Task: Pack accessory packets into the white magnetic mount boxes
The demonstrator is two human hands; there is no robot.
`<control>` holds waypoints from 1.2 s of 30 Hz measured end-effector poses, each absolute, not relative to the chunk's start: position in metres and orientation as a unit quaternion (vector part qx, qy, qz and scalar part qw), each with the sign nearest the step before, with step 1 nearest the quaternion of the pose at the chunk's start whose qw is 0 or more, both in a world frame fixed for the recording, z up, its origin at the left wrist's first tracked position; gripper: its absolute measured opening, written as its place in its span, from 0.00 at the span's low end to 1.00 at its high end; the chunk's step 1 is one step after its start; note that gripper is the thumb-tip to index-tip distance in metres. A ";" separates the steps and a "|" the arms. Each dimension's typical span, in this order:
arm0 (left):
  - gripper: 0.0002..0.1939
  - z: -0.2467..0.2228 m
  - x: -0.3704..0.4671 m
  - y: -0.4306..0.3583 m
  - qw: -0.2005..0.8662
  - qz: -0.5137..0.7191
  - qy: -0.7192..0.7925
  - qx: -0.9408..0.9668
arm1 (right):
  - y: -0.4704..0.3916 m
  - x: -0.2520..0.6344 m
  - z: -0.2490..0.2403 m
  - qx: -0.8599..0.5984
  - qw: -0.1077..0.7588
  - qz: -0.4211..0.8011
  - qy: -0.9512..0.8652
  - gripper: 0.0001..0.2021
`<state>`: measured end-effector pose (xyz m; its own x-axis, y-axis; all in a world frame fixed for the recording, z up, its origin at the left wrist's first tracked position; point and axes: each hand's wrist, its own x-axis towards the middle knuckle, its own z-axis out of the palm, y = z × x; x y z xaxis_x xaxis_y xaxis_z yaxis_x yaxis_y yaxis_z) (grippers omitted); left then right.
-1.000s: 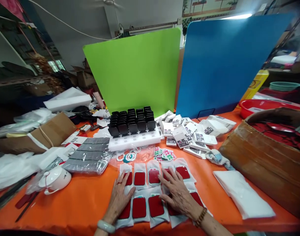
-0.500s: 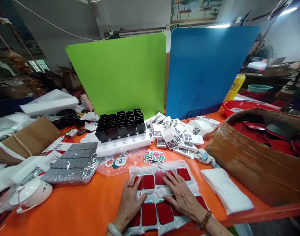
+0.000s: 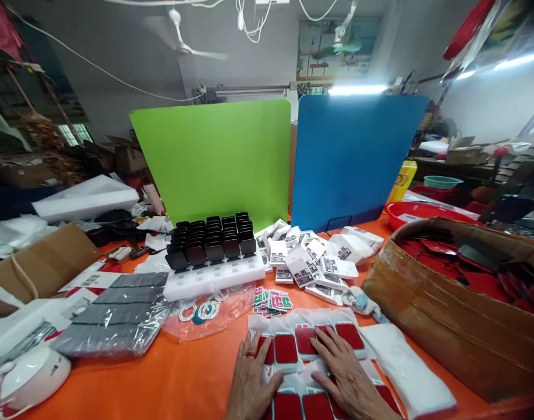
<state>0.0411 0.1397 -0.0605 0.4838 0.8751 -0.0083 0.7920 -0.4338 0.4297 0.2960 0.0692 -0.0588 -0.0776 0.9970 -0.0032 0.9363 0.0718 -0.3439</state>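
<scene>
Two rows of dark red, rounded square pads (image 3: pixel 286 349) lie on white wrapping sheets (image 3: pixel 304 318) at the table's front. My left hand (image 3: pixel 252 379) rests on the left side of the sheets, fingers spread, its fingertips at the upper-left pad. Flat over the right part lies my right hand (image 3: pixel 343 370), its fingers apart and touching pads in the upper row. Neither hand grips anything. Just beyond the sheets is a small pile of green and pink printed cards (image 3: pixel 273 300). Folded white sheets (image 3: pixel 409 367) lie to the right.
Black pieces (image 3: pixel 214 248) stand in a white foam tray (image 3: pixel 214 284). Small white boxes (image 3: pixel 299 265) are heaped beside it. A large cardboard box (image 3: pixel 424 309) holds red pieces at right. Grey wrapped packs (image 3: pixel 118 315) lie left. Green (image 3: pixel 214 163) and blue (image 3: pixel 354 163) boards stand behind.
The view has tilted up and shifted. Relative to the table, the sheets and both hands have moved rightward, and the sheets now meet the folded white stack.
</scene>
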 end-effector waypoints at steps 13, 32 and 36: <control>0.32 -0.064 0.042 0.145 0.184 0.096 0.495 0.844 | 0.070 0.294 -0.051 -0.662 0.142 0.128 -0.725 0.30; 0.34 -0.051 0.035 0.122 0.237 0.130 0.482 0.834 | 0.077 0.302 -0.092 -0.653 0.121 0.030 -0.747 0.29; 0.37 -0.051 0.038 0.124 0.237 0.132 0.484 0.832 | 0.078 0.302 -0.093 -0.661 0.123 0.036 -0.739 0.29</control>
